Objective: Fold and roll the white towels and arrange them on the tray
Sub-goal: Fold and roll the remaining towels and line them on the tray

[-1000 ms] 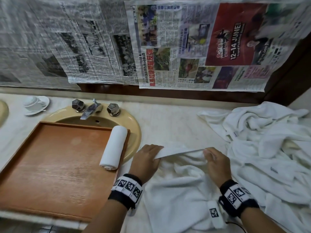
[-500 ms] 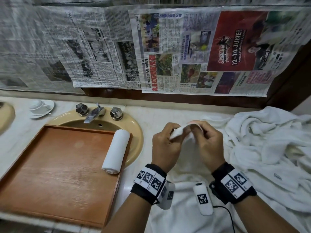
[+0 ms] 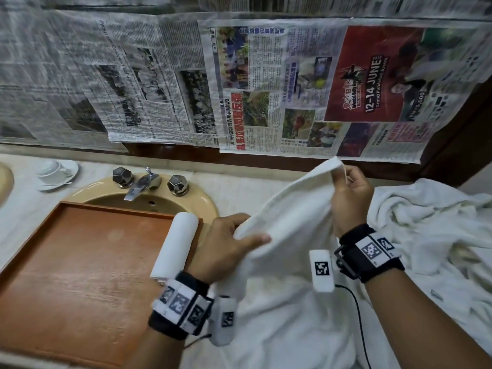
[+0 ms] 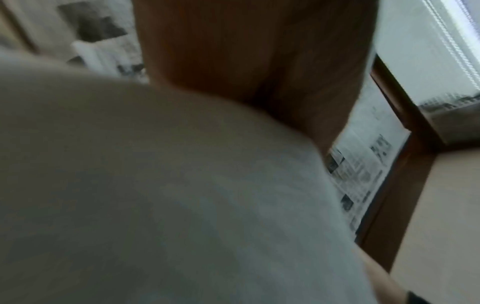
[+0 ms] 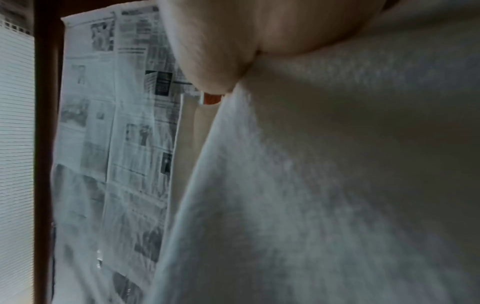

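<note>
one rolled towel (image 3: 175, 245) is already lying on the wooden tray (image 3: 80, 275), tucked along its right rim, so that's one in the bank. now the second towel (image 3: 290, 227) is up in the air: the right hand (image 3: 348, 198) pinches a top corner high near the newspaper (image 3: 266, 86) on the wall, and the left hand (image 3: 226, 245) has its grip clamped on the edge lower down by the tray, thumb on top. the cloth stretches taut on a slant between them, with its lower part trailing down to the worktop (image 3: 239, 187). both wrist views are filled with blurred white fabric, little more to read there. by my reckoning this one is only being opened out and squared up; no fold shows in it yet and no roll. to the right a crumpled heap of towels (image 3: 426, 235) waits on the worktop, untouched as far as i can see. early days: one done, one in hand, several to go.
</note>
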{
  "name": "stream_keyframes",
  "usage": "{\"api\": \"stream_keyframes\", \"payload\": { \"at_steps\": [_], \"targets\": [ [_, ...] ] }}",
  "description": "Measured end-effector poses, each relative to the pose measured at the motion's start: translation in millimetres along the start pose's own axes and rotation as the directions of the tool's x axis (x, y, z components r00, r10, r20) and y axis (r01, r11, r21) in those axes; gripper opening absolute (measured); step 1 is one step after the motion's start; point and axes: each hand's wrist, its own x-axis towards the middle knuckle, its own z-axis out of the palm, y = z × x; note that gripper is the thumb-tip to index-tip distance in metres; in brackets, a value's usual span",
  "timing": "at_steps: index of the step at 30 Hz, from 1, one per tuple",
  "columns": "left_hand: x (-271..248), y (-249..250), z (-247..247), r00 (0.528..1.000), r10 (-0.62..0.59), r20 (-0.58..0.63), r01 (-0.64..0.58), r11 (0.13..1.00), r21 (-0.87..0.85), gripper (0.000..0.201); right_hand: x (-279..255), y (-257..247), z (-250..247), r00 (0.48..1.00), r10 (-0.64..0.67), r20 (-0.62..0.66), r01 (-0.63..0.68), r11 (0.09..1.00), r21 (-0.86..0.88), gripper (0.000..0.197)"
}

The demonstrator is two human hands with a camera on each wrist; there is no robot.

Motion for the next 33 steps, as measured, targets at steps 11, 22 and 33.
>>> {"api": "stream_keyframes", "payload": {
  "at_steps": [11,22,33],
  "targets": [
    [104,-3,-109,0.937,-0.272,0.221,0.207,0.939,0.275,0.023,59,71,-25,0.96,0.278,-0.037,-0.278,0.924,-0.261,0.032],
    [145,-38,-2,0.977,0.027,-0.211,0.081,0.869,0.487,0.014,29,40,-1,0.99,0.128,0.062,-0.115,0.978,-0.175,0.016],
    [74,-20,93,0.987,-0.104,-0.122,0.068,0.962,-0.265,0.017,-40,9,-2,0.863,0.323,0.387,-0.364,0.931,0.035,0.024]
  ]
}}
